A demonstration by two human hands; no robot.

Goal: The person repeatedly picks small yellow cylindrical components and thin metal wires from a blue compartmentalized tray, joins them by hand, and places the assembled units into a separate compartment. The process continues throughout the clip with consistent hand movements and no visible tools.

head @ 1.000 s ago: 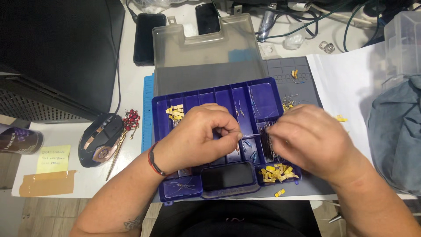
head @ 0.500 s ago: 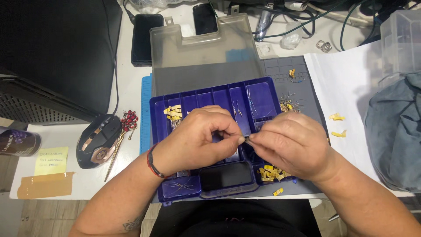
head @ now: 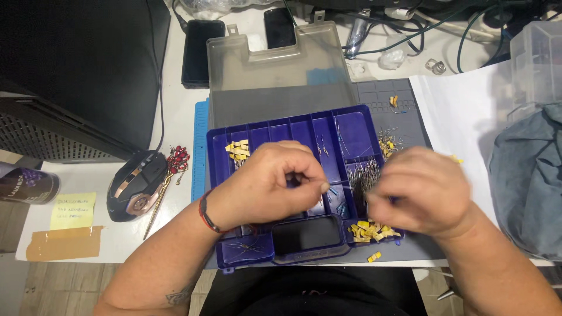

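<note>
A blue compartment box [head: 222,175] lies open in front of me, its clear lid [head: 275,76] folded back. My left hand [head: 266,184] hovers over its middle compartments with thumb and fingertips pinched together; whether something tiny sits between them is unclear. My right hand [head: 424,193] is blurred over the box's right side, its fingers curled next to a bundle of thin wire-legged parts [head: 364,174]. Small yellow components fill a compartment at upper left [head: 237,150] and another at lower right [head: 369,231]. Blue-bodied parts [head: 335,194] lie under my left fingertips.
A grey work mat [head: 380,93] lies under the box, with loose parts [head: 387,143] on it. A black mouse [head: 136,184] and a red bead charm [head: 177,158] lie left, a monitor [head: 82,64] behind them. Two phones [head: 202,52] and cables lie behind, with white paper [head: 462,117] and grey cloth [head: 527,175] at the right.
My hands, pinched together on one thin component over the box's middle, have come apart. The right hand has swung rightwards and is blurred. The left has stayed in place.
</note>
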